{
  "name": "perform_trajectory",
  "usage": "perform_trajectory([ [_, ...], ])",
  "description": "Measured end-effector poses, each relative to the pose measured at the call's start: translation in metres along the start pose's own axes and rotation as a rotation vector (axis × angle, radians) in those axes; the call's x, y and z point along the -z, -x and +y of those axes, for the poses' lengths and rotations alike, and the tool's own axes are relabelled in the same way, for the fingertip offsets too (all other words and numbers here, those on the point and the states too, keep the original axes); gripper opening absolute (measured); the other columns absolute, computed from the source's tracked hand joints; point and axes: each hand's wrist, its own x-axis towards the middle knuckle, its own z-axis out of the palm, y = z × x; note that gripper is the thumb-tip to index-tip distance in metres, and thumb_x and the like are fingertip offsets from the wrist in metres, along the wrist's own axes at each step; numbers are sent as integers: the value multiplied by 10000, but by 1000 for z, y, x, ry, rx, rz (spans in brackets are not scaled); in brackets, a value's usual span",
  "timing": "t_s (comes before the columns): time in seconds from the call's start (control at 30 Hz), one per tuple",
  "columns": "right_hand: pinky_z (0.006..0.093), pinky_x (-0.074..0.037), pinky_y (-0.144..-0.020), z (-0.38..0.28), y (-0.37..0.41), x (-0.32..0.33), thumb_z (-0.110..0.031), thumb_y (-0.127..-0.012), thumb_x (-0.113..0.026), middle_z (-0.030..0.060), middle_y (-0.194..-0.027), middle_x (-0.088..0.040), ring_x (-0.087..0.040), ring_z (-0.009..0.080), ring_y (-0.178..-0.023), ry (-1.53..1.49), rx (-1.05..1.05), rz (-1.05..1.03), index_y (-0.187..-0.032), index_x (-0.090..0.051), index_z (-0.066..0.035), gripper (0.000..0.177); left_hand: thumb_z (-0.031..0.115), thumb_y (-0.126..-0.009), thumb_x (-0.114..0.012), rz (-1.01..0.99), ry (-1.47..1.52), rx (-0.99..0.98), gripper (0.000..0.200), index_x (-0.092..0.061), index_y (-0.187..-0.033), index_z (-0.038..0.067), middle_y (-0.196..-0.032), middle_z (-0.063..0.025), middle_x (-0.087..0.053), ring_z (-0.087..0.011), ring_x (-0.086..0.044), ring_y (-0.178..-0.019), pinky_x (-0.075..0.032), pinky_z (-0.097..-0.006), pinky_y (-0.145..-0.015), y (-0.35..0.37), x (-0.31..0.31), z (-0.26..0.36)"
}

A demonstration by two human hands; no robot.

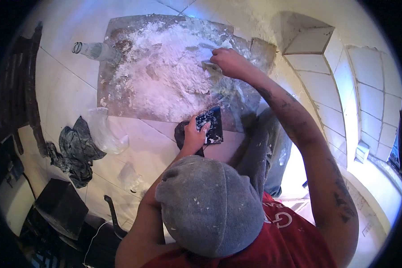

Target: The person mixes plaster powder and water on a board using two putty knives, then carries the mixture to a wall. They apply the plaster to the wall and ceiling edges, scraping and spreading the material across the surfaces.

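My left hand grips the near edge of a dark flat piece, whose top is smeared with white powder. The piece is at the near edge of a brown board. A broad heap of white powder covers much of the board. Over the board's right part, my right hand is closed beside the heap. Something thin seems to be under its fingers, too unclear to name.
A clear glass bottle lies at the board's left. Dark crumpled cloth and a clear plastic bag are on the tiles. A black box is lower left; a tiled ledge stands right.
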Motion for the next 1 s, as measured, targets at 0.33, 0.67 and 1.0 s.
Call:
perform_trajectory([
  [0.33,437,-503,-767,14,-48,-2,-22,-720,-537,119,-925,-640,-618,306,-905,90,50,131,-885,-650,-45,201,143,-796,-649,29,-85,-56,311,-518,-1023,-24,-792,-230,-629,-380,-642,-750,-488,-415,-672,4,-4,1],
  [0.67,402,-456,-776,-13,1,6,-4,-711,-531,76,-923,-608,-582,257,-961,38,101,4,-854,-644,-63,192,175,-810,-642,2,-111,-58,326,-514,-1037,-21,-823,-239,-625,-396,-629,-770,-479,-434,-687,2,-5,-9],
  [1.0,402,-411,-763,-32,76,23,-9,-726,-519,148,-900,-518,-514,331,-913,-122,-44,277,-903,-525,-31,178,188,-802,-661,57,-86,-34,378,-512,-1064,-41,-837,-239,-627,-392,-625,-786,-477,-434,-701,7,-6,-11],
])
